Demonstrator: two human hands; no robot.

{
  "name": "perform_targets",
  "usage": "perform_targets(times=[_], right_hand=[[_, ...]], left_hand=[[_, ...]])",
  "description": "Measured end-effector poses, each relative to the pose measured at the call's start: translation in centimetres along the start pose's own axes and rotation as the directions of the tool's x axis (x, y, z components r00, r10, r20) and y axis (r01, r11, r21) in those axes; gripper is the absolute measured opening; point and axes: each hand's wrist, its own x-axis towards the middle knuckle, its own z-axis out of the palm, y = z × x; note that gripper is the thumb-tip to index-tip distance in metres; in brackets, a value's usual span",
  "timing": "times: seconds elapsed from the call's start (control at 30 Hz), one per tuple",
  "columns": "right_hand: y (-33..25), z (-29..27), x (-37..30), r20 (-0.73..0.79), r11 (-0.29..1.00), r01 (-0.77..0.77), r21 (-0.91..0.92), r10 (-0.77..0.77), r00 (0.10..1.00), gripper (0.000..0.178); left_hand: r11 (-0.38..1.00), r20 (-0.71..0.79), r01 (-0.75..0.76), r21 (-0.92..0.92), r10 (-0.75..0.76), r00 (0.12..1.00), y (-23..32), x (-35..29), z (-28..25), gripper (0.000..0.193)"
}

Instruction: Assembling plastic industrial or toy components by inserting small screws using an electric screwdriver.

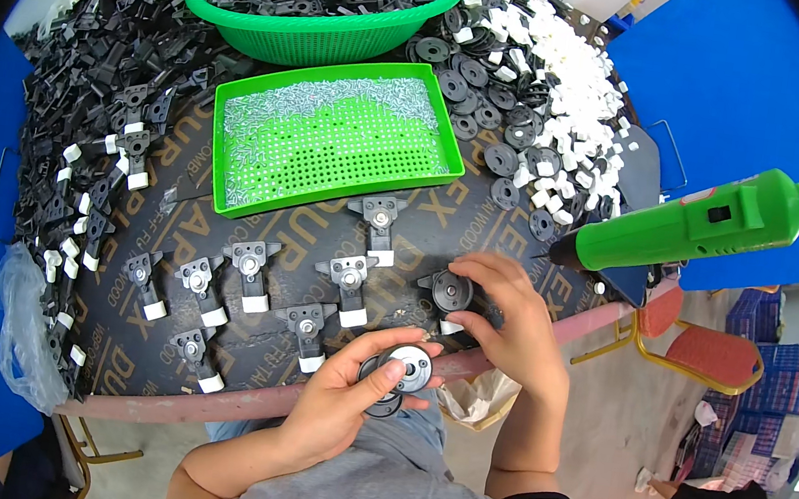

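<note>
Near the table's front edge my left hand (334,389) is closed around a small stack of round black discs (414,371), thumb across the top one. My right hand (520,324) has thumb and fingertips at the rim of another black disc (452,294). That disc lies over a black bracket, whose side tab and white end cap (451,328) stick out from under it. To the left, several black brackets (349,275) with white end caps lie spread on the dark printed board (307,228), each with a round metal piece at its middle.
A green perforated tray (331,156) holds many small screws. Behind it stands a green basket (315,40) heaped with black parts. Piles of black discs (453,85) and white caps (577,102) lie at the right, beside a green electric screwdriver (692,226). A clear plastic bag (22,333) hangs at left.
</note>
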Motion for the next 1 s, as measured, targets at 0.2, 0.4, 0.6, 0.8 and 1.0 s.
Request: perform_targets(times=[0.2,0.4,0.6,0.8,1.0], right_hand=[[-0.6,0.3,0.0,-0.019,0.998,-0.039,0.054,0.040,0.999,0.055],[-4.9,0.1,-1.0,-0.052,0.947,0.170,0.272,-0.162,0.985,0.052],[-5.0,0.9,-1.0,0.075,0.948,0.291,0.128,-0.302,0.950,0.047],[-5.0,1.2,-0.5,0.126,0.933,0.315,0.171,-0.338,0.932,0.038],[-5.3,0.7,-0.2,0.085,0.938,0.176,0.297,-0.210,0.974,0.028]], left_hand=[[1.000,-0.029,0.005,-0.006,-0.005,1.000,0.1,0.2,0.0,0.039],[0.993,-0.038,-0.113,-0.026,0.112,0.993,-0.6,0.0,-0.4,0.036],[0.985,-0.062,-0.161,0.059,0.165,0.984,-0.6,-0.4,-0.6,0.039],[0.996,-0.045,-0.033,-0.083,0.029,0.999,1.0,-0.8,-0.7,0.051],[0.975,0.032,0.000,-0.221,0.007,0.999,1.0,-1.1,-1.2,0.046]])
